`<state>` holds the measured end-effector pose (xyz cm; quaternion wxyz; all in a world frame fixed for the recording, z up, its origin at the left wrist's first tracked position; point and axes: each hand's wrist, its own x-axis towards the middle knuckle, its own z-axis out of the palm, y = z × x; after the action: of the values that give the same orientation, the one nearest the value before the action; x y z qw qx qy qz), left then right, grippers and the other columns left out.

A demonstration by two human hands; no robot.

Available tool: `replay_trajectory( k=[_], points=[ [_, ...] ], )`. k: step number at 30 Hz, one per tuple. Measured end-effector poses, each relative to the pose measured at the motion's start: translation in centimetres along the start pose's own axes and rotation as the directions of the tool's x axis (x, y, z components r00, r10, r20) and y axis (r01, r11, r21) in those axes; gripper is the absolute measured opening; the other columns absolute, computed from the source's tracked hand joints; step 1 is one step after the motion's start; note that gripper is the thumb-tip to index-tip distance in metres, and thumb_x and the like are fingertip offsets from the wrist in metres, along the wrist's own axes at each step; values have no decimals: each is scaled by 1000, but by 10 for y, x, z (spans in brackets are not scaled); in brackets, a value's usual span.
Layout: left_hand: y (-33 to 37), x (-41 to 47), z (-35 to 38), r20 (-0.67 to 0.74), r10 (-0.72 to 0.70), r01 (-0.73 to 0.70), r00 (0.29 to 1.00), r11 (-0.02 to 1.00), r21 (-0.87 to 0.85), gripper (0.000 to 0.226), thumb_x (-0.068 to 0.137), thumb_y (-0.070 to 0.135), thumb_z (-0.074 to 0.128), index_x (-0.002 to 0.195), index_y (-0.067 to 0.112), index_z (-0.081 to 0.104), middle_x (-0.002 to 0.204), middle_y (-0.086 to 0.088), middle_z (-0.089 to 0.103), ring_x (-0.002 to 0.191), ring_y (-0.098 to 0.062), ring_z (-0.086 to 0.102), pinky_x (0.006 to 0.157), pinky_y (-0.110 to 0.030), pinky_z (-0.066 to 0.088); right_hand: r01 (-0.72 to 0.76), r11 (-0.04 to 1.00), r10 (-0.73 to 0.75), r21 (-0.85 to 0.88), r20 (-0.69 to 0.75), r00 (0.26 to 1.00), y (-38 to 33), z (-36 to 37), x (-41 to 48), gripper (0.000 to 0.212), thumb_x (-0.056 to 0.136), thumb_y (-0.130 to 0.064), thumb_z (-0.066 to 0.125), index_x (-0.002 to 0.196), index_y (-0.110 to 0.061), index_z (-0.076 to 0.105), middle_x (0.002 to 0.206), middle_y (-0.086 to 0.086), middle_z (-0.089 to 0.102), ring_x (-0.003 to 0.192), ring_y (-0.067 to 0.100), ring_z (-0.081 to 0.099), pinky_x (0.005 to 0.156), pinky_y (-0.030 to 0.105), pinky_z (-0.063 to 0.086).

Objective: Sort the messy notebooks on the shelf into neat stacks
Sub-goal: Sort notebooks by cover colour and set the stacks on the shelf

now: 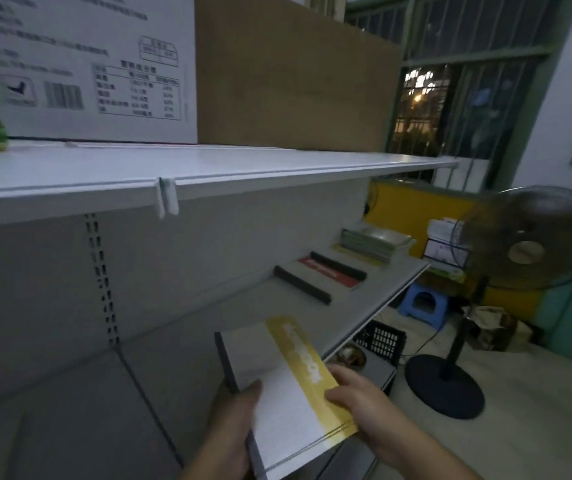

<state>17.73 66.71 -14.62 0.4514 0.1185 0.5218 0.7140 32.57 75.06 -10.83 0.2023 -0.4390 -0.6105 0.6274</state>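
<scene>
— Where are the notebooks?
— A yellow-edged stack (284, 386) sits over the shelf (243, 313) front. The left hand (232, 420) grips its spine, and the right hand (357, 400) pinches the yellow edge.
— Others?
— A red notebook (329, 273) and a green pile (374, 244) lie farther right on the shelf.

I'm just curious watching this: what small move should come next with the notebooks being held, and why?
Probably lower the yellow notebooks flat onto the shelf. Both the left hand and right hand grip them as one squared stack above bare shelf, with other notebooks lying farther along.
</scene>
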Motion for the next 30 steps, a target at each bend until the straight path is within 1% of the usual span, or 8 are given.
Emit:
replay_trajectory(
  k=[5, 8, 11, 15, 18, 21, 26, 30],
  points=[
    [18, 52, 21, -56, 37, -30, 998, 991, 127, 23, 91, -1, 55, 114, 5, 52, 110, -9, 55, 98, -24, 50, 89, -27, 33, -12, 997, 12, -75, -9, 1000, -21, -15, 52, 32, 88, 3, 46, 99, -17, 67, 88, 8, 68, 76, 20, 62, 65, 24, 44],
    [14, 75, 40, -102, 8, 7, 995, 989, 145, 25, 91, 3, 57, 113, 13, 50, 109, -18, 57, 101, -32, 54, 87, -28, 32, -19, 986, 11, -164, -47, 999, -22, -24, 76, 36, 88, 4, 44, 111, -15, 64, 87, 1, 65, 71, 13, 61, 57, 17, 42],
    [13, 91, 57, -120, -61, 78, 991, 987, 141, 26, 92, 10, 58, 116, 7, 50, 107, -13, 55, 96, -27, 53, 86, -29, 36, -21, 995, 13, -96, -81, 997, -21, -40, 93, 39, 88, 9, 44, 117, -10, 62, 93, -1, 65, 73, 7, 60, 55, 12, 43],
    [5, 117, 73, 4, -215, 214, 977, 973, 90, 17, 95, 11, 50, 110, 4, 53, 85, -15, 56, 77, -31, 55, 73, -35, 44, 10, 1000, -15, -30, -159, 987, -27, -75, 128, 40, 85, 8, 51, 116, -14, 63, 102, 2, 68, 81, 13, 64, 63, 16, 51],
    [10, 134, 88, 15, -157, 152, 987, 971, 183, 18, 89, -6, 49, 101, -2, 62, 83, -18, 64, 80, -32, 59, 79, -41, 47, 47, 997, -58, -68, -169, 984, -33, -100, 164, 43, 83, 4, 55, 120, -18, 63, 111, 1, 64, 99, 18, 62, 88, 28, 51],
    [15, 154, 111, 1, -122, 116, 992, 940, 320, 18, 88, -1, 57, 93, 9, 70, 87, -17, 72, 85, -35, 66, 79, -47, 54, 72, 993, -84, -96, -128, 988, -47, -123, 200, 43, 85, 2, 54, 125, -15, 60, 119, 4, 59, 107, 20, 57, 94, 31, 47],
    [7, 191, 164, -72, 17, 12, 997, 923, 385, 14, 94, 10, 54, 93, 14, 67, 90, -15, 71, 75, -29, 68, 51, -31, 55, 150, 967, -175, -206, -106, 979, -58, -167, 258, 41, 81, 4, 50, 112, -16, 69, 104, 3, 68, 96, 22, 65, 82, 35, 55],
    [3, 220, 192, -116, 58, -1, 992, 897, 441, 19, 94, 10, 53, 106, 7, 68, 96, -15, 72, 87, -32, 68, 57, -33, 56, 196, 908, -235, -370, -63, 970, -67, -190, 297, 39, 83, -1, 49, 112, -18, 68, 96, -4, 63, 87, 16, 63, 78, 33, 54]
  ],
)
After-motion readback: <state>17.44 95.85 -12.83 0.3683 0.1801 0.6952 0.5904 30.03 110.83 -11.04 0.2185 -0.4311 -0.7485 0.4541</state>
